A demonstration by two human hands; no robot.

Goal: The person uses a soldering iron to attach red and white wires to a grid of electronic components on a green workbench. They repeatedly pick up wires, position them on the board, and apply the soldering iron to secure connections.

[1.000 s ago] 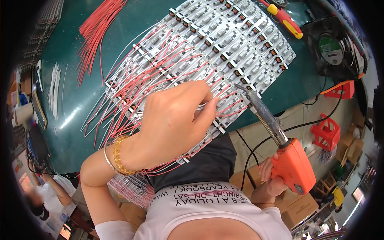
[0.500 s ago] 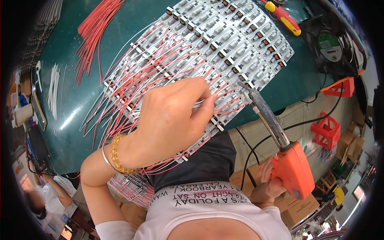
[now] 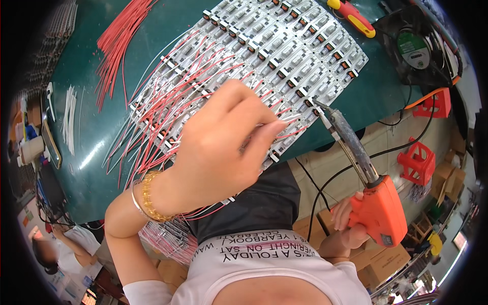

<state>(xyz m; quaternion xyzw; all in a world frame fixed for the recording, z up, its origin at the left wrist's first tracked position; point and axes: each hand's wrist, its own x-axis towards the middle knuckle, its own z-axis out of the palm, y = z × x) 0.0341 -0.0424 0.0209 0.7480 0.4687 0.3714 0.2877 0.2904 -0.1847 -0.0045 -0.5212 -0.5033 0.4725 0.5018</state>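
Note:
A panel of small grey circuit boards lies on the green table, with red and white wires joined to its left and near parts. Over the near part of the panel is my left hand, thumb and forefinger pinched at the end of a thin white wire; the palm side is hidden. My right hand grips the orange handle of a soldering gun. The gun's tip is at the panel's right edge, a little to the right of my left fingertips.
Loose bundles of red wires and white wires lie at the left of the table. A red-yellow screwdriver and a black fan are at the far right. Red stools stand beyond the table; a black cable hangs nearby.
My left fingertips have moved slightly to the right along the panel. The soldering gun has shifted a little right, its tip still at the panel's edge. The view has shifted slightly.

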